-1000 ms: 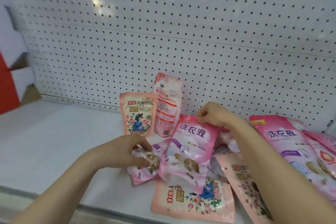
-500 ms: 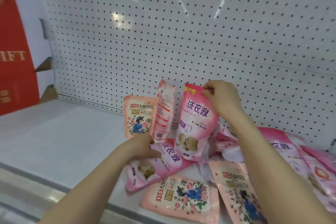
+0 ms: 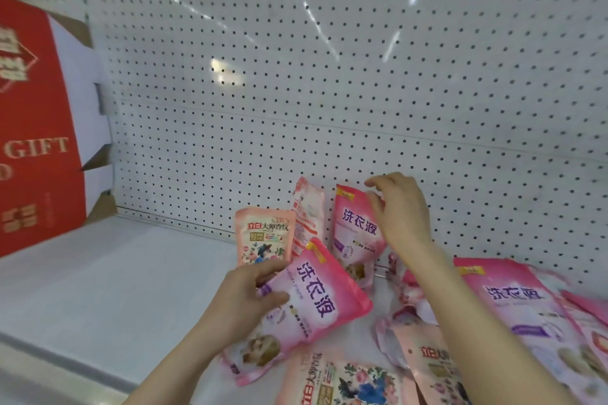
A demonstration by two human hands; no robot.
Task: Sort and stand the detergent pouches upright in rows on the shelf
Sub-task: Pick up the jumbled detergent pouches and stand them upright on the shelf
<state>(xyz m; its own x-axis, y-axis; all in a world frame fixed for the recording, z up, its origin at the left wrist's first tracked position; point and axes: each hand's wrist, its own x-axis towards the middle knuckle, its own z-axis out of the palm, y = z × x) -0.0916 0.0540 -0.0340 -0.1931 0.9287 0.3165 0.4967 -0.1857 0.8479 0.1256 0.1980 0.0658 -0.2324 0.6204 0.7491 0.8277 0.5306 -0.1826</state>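
Note:
Three pouches stand against the pegboard: a peach floral pouch (image 3: 265, 235), a pale pink pouch (image 3: 307, 214) behind it, and a bright pink pouch (image 3: 353, 233) on the right. My right hand (image 3: 398, 210) hovers at the top right corner of that bright pink pouch, fingers loosely spread, seemingly just off it. My left hand (image 3: 245, 299) grips the left edge of another bright pink pouch (image 3: 309, 302), lifted and tilted above the shelf. More pouches lie flat: a floral one (image 3: 342, 381) at the front and a large pink one (image 3: 516, 302) at the right.
The white shelf (image 3: 115, 279) is bare on the left. A red gift box (image 3: 33, 128) stands at the far left. The white pegboard (image 3: 296, 92) backs the shelf. Several flat pouches crowd the right side.
My right hand has stood the bright pink pouch against the pegboard and loosened its hold. My left hand has lifted the second bright pink pouch off the shelf.

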